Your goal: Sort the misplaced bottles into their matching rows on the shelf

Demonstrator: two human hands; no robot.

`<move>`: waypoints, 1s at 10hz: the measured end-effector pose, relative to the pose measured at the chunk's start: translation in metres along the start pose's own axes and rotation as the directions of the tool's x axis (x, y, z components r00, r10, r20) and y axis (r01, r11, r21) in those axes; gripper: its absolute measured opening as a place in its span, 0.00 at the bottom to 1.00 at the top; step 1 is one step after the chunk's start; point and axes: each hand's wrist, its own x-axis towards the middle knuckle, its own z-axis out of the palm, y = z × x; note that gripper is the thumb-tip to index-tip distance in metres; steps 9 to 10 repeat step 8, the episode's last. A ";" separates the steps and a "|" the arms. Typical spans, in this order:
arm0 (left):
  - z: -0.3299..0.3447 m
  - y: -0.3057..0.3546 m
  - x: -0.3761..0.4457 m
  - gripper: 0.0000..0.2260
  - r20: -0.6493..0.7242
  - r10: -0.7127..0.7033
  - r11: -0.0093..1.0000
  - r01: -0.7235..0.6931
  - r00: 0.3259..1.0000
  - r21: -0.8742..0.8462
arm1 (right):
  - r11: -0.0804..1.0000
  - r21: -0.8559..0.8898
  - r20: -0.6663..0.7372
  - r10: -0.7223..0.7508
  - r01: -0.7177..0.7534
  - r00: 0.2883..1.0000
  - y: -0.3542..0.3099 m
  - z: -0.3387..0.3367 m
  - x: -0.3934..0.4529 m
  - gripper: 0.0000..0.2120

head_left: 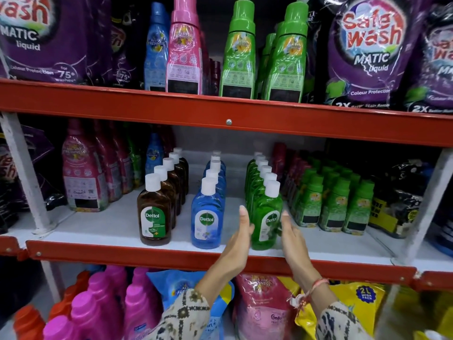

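Observation:
Three rows of white-capped Dettol bottles run front to back on the middle shelf [122, 224]: a brown row [155, 212] at left, a blue row [207, 217] in the middle, a green row [266, 217] at right. My left hand [241, 231] is flat against the left side of the front green bottle, fingers straight. My right hand [290, 238] stands just off that bottle's right side, fingers extended. Neither hand grips the bottle.
Small green softener bottles [335, 204] crowd right of the green row. Pink and maroon softener bottles [83, 173] stand at left. The red shelf lip [147, 253] runs along the front. Pouches and tall bottles fill the shelves above and below.

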 end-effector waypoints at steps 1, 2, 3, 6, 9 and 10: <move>0.001 0.002 0.005 0.59 0.013 -0.022 1.000 0.022 1.000 -0.007 | 0.999 -0.032 -0.005 -0.017 0.016 1.000 0.002 -0.001 -0.003 0.30; 0.001 0.007 0.008 0.47 0.056 -0.004 0.999 0.007 0.998 -0.044 | 0.998 -0.017 -0.059 -0.056 0.055 0.997 0.007 -0.003 -0.011 0.27; -0.001 0.011 0.008 0.48 0.070 -0.004 1.000 0.005 0.998 -0.015 | 0.998 -0.034 -0.084 -0.054 0.051 0.995 0.009 -0.006 -0.014 0.30; -0.005 0.000 0.007 0.55 0.081 0.069 0.997 -0.070 0.994 0.018 | 0.990 -0.118 -0.107 -0.096 0.083 0.990 0.008 -0.007 -0.015 0.27; -0.030 0.016 -0.032 0.28 -0.153 0.660 0.727 -0.575 0.735 0.376 | 0.940 -0.124 -0.292 -0.342 0.319 0.893 -0.025 -0.036 -0.029 0.18; -0.030 0.016 -0.032 0.28 -0.153 0.660 0.727 -0.575 0.735 0.376 | 0.940 -0.124 -0.292 -0.342 0.319 0.893 -0.025 -0.036 -0.029 0.18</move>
